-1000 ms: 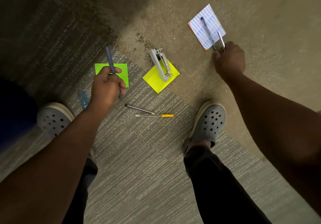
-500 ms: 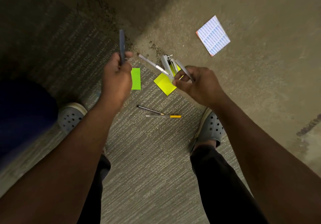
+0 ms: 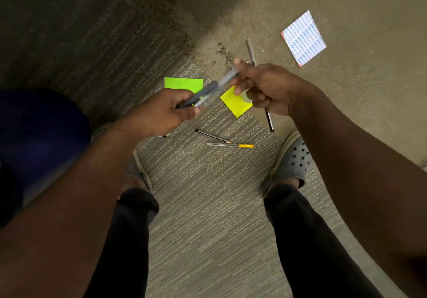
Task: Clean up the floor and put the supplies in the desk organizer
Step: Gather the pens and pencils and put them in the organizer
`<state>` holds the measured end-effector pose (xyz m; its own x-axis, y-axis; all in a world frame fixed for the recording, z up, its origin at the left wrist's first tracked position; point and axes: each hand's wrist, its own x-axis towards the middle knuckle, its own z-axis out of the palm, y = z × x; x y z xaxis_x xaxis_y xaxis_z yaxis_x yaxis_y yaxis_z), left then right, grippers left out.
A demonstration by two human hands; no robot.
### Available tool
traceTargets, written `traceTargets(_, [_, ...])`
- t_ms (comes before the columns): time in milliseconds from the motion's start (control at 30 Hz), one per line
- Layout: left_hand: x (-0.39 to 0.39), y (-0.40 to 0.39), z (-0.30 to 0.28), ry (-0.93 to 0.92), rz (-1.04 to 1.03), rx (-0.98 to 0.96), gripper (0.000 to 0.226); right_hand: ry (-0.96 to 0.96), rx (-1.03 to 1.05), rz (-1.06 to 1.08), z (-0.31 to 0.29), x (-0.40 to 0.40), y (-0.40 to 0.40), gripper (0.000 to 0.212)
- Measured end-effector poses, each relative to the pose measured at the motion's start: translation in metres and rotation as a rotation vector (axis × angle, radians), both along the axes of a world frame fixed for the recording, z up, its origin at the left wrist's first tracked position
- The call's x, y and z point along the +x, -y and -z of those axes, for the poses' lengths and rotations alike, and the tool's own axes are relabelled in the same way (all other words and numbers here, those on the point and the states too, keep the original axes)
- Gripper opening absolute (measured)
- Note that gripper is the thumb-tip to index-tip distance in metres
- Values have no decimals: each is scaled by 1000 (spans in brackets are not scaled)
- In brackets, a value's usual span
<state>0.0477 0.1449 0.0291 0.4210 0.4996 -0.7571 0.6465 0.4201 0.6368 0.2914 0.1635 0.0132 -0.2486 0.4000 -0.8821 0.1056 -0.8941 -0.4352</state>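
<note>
My left hand [image 3: 159, 115] grips a dark grey pen [image 3: 203, 93] above the carpet. My right hand [image 3: 268, 87] pinches a clear pen [image 3: 227, 77] whose far end reaches my left hand's fingers, and it also holds a dark pencil [image 3: 269, 122] that sticks out above and below the fist. On the floor lie a green sticky pad [image 3: 183, 83], a yellow sticky pad [image 3: 236, 107], a white pad with blue print [image 3: 303, 37], a thin black pencil [image 3: 212, 136] and a clear pen with a yellow cap [image 3: 231, 145]. The stapler on the yellow pad is hidden behind my right hand.
My two grey clogs [image 3: 294, 159] stand either side of the loose pens. A dark blue object [image 3: 34, 135] fills the left edge. Dark crumbs [image 3: 175, 20] run along the seam between the striped carpet and the plain tan carpet.
Both hands have come together over the sticky pads. The dark pen in my left hand has tipped from upright to slanting toward the clear pen in my right hand.
</note>
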Motion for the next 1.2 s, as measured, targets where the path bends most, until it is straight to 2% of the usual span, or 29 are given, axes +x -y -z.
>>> traceTargets(67, [-14, 10, 8, -27, -256, -47, 11, 163, -1, -3, 11, -5, 15, 44])
traceTargets(167, [-34, 26, 21, -110, -537, -84, 23, 481, 1, -256, 29, -27, 64, 44])
traceTargets(200, [-39, 31, 25, -150, -586, -91, 25, 502, -98, -207, 33, -37, 84, 44])
traceTargets(300, [-49, 41, 36, -260, -753, -116, 29, 353, -564, 216, 43, -67, 138, 49])
traceTargets(367, [-54, 44, 41, -330, -893, -124, 27, 368, -679, 376, 54, -83, 163, 53])
traceTargets(433, [-57, 45, 44, -366, -995, -128, 27, 417, -693, 534, 65, -93, 177, 50])
traceTargets(533, [-57, 45, 44, -363, -1012, -100, 28, 438, -631, 744, 83, -102, 176, 47])
traceTargets(667, [-54, 46, 44, -361, -953, -79, 26, 362, -578, 822, 101, -104, 164, 23])
traceTargets(767, [-52, 45, 43, -336, -958, -69, 25, 336, -607, 866, 107, -105, 161, 23])
traceTargets(967, [-47, 45, 28, -293, -974, -61, 26, 441, -590, 760, 99, -102, 159, 18])
traceTargets(1200, [-51, 53, -48, -194, -1050, -162, 25, 446, -313, 262, 0, -101, 168, 21])
